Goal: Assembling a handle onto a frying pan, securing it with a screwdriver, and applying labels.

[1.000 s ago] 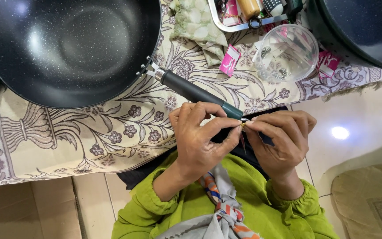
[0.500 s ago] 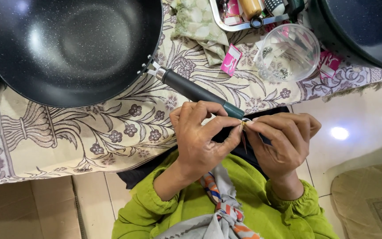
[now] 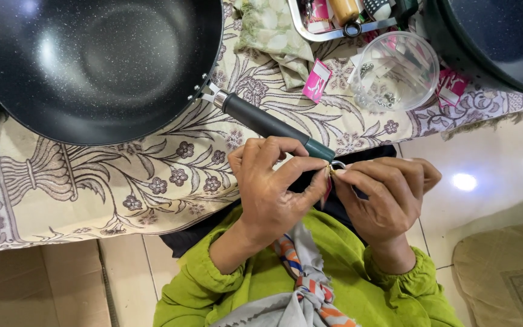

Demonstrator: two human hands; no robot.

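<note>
Where the pan handle ends at frame centre, small metal ring pinched between left hand and right hand fingers, pressed together.

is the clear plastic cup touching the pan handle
Apart. The head view shows the clear plastic cup lying on the patterned cloth well to the right of the pan handle, with bare cloth between them.

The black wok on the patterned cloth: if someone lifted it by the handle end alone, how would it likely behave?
The wok would probably dip bowl-first: its wide, deep bowl sits far from the handle. It looks rigid, likely heavy. Both hands, left and right, work at the handle's tip, so it may swivel on the cloth.
</note>
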